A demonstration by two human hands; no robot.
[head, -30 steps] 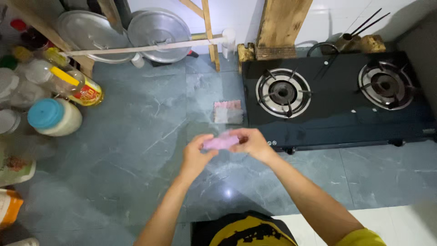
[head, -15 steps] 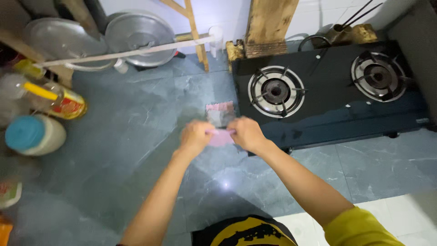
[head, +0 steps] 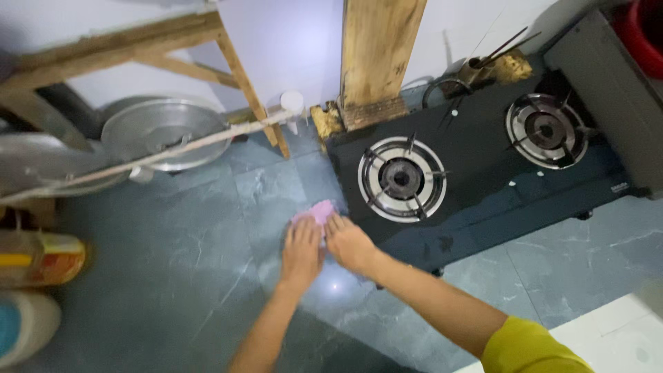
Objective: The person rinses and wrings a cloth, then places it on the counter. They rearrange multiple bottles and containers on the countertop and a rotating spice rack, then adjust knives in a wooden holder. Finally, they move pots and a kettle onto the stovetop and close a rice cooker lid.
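Note:
A small pink cloth (head: 319,212) lies on the grey-blue tiled counter (head: 186,262), just left of a black two-burner gas stove (head: 476,173). My left hand (head: 302,251) and my right hand (head: 349,242) rest side by side with their fingertips on the cloth's near edge, pressing it against the counter. The fingers of both hands are flat and together. Most of the cloth is hidden under the fingers.
Metal pans and lids (head: 162,133) stand at the back left under a wooden frame (head: 228,62). A thick wooden post (head: 378,55) rises behind the stove. An oil bottle (head: 41,259) and a jar with a blue lid (head: 21,331) sit at the far left.
Both hands have carried the pink cloth forward and down from mid-air to the counter by the stove's left edge. The view has shifted, bringing the stove nearer the centre.

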